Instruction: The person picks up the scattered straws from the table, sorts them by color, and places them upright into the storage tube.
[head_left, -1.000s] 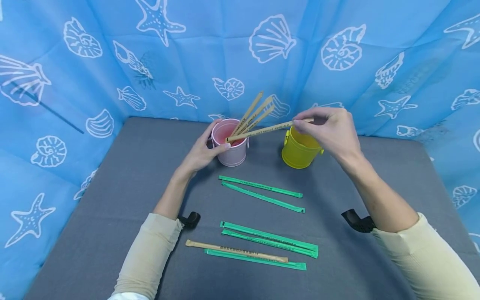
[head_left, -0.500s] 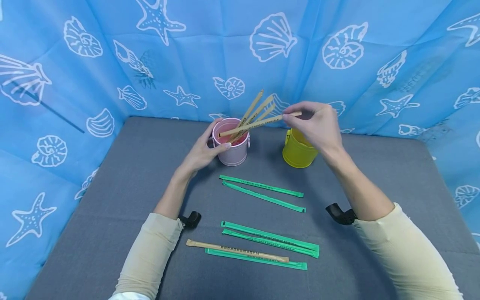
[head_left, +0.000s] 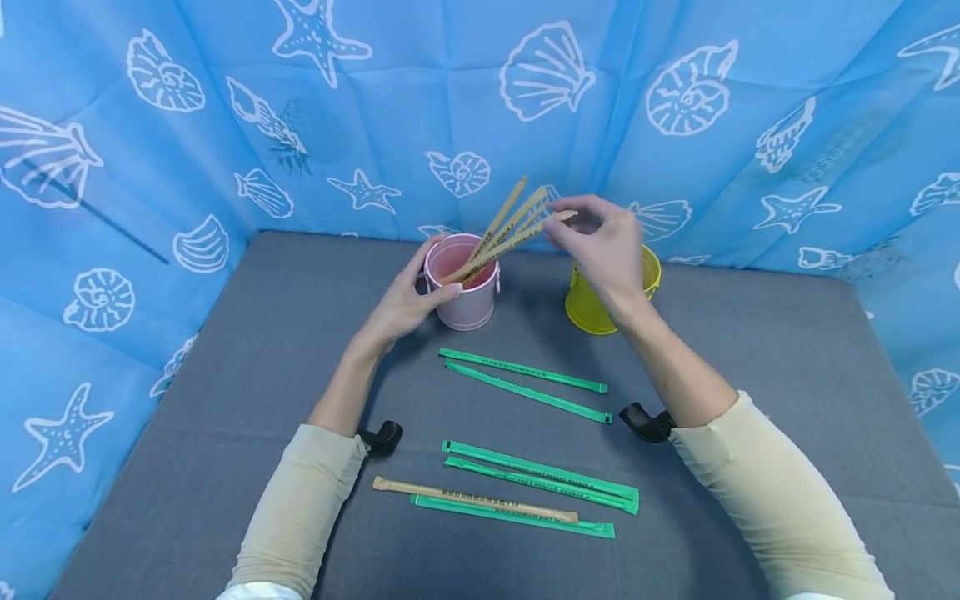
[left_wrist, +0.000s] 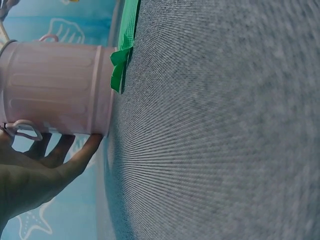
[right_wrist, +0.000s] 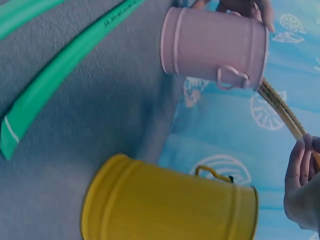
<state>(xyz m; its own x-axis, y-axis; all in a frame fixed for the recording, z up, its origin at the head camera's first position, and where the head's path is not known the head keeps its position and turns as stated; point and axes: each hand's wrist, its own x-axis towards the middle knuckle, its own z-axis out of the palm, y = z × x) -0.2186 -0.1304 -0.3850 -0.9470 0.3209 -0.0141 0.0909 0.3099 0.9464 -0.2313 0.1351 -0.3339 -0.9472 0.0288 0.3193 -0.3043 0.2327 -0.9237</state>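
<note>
Pink bucket [head_left: 461, 283] toward the back of the grey counter [head_left: 225, 375] in the head view, left hand [head_left: 408, 302] curled round its near side, thumb on the rim. Three tan sticks standing in the bucket, leaning right. Fourth tan stick [head_left: 498, 248] with its low end inside the bucket, top end pinched between the narrow fingers [head_left: 558, 233] of the right hand [head_left: 600, 246]. Yellow bucket [head_left: 592, 308] just right of the pink one, partly behind that hand. Two green wrappers [head_left: 525, 382] lying in front of the buckets; more green wrappers and one tan stick [head_left: 472, 500] nearer the body. Blue cloth with shells and starfish [head_left: 150, 167] all round.

From the left wrist view: pink bucket [left_wrist: 55, 87] filling the upper left, left hand [left_wrist: 35, 175] against its wall with fingers [left_wrist: 82, 155] wrapped round the base. Green wrapper [left_wrist: 122, 50] lying close behind the bucket on the counter [left_wrist: 225, 125].

From the right wrist view: yellow bucket [right_wrist: 165, 202] low in the frame, pink bucket [right_wrist: 215, 47] above it, well apart. Tan stick [right_wrist: 282, 110] rising out of the pink bucket to the right hand [right_wrist: 302, 185] at the frame's edge, fingers [right_wrist: 295, 167] closed on it. Left fingertips over the pink rim. Green wrapper [right_wrist: 60, 70] on the counter [right_wrist: 75, 150].
</note>
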